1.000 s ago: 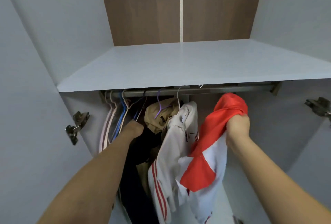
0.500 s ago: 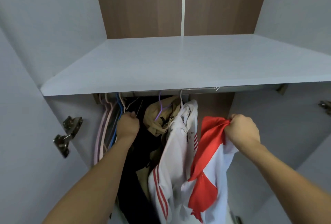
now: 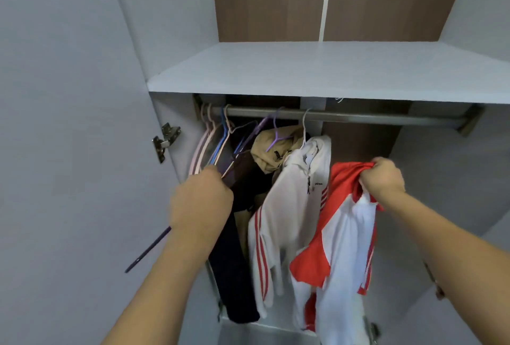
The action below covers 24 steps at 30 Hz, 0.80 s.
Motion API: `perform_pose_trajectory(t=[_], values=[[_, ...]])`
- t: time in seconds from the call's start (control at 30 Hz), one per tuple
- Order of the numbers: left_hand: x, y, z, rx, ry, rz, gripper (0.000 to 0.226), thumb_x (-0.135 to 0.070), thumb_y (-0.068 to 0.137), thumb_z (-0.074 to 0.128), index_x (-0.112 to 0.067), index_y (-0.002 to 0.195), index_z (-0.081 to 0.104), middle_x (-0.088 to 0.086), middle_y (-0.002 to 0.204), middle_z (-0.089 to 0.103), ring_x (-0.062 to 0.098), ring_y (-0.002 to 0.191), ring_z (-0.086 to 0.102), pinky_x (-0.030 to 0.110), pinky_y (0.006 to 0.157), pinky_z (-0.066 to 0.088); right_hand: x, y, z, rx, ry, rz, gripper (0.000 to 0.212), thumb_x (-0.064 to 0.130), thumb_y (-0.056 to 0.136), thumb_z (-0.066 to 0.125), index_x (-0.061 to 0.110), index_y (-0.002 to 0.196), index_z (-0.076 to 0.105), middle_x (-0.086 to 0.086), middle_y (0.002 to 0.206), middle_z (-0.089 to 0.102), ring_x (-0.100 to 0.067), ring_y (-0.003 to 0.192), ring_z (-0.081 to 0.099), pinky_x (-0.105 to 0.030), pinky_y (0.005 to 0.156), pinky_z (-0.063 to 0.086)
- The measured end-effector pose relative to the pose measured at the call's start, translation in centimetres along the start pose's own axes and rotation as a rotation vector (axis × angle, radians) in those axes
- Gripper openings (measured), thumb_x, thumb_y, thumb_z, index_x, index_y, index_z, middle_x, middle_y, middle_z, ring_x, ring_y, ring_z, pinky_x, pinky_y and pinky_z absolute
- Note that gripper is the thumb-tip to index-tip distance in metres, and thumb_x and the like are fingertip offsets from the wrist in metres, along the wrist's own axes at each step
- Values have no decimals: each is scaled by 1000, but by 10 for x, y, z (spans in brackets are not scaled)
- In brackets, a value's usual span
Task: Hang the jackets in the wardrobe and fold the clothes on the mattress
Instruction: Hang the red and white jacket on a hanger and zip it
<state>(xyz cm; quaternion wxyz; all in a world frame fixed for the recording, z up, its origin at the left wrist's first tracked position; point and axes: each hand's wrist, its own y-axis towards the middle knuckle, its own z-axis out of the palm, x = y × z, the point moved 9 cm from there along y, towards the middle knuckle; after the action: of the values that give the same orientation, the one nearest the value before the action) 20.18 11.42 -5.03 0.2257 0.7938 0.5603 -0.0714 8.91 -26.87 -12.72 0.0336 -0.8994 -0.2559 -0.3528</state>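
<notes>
I stand at the open wardrobe. My left hand [image 3: 201, 204] grips a purple hanger [image 3: 149, 251] that is off the rail, its lower end sticking out down-left. My right hand [image 3: 382, 176] grips a red and white jacket [image 3: 342, 239] by its top, and the jacket dangles in front of the right half of the wardrobe. On the metal rail [image 3: 358, 117] hang a white jacket with red stripes [image 3: 289, 206], a tan garment [image 3: 276, 148] on a purple hanger, and a dark garment [image 3: 234, 262].
Several empty pink and blue hangers [image 3: 209, 146] hang at the rail's left end. A white shelf [image 3: 331, 71] juts out above the rail. The left door [image 3: 69, 151] stands open with a metal hinge [image 3: 165, 137]. The rail's right part is bare.
My left hand has pulled a purple hanger off the rail and drawn it down toward me. My right hand has lowered with the red and white jacket. My view has shifted right.
</notes>
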Motion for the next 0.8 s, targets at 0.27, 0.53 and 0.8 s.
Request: perform_pose_trajectory(t=[0.27,0.53,0.8], values=[[-22,-133,-62,24,18,-32,23,-30,101,39,-21,88,55,5,80,62,29,73,56,34,64,45,30,-36,3,177,-681,-447,24,11,88,45,9,107,59,-14,111,64,-36,100,63,-38,75,46],[-73,-187,-23,81,-40,56,17,-25,99,40,-24,87,51,-4,72,54,22,70,56,36,68,51,-24,-40,-20,301,196,-101,18,-5,80,46,6,73,58,-17,73,60,-32,76,58,-35,67,43],[-123,-190,-39,84,-49,113,15,-25,101,39,-22,88,45,-3,78,54,14,67,50,28,58,38,10,-75,-91,273,29,-332,18,8,80,52,5,63,59,-6,60,60,-24,57,53,-31,54,39]])
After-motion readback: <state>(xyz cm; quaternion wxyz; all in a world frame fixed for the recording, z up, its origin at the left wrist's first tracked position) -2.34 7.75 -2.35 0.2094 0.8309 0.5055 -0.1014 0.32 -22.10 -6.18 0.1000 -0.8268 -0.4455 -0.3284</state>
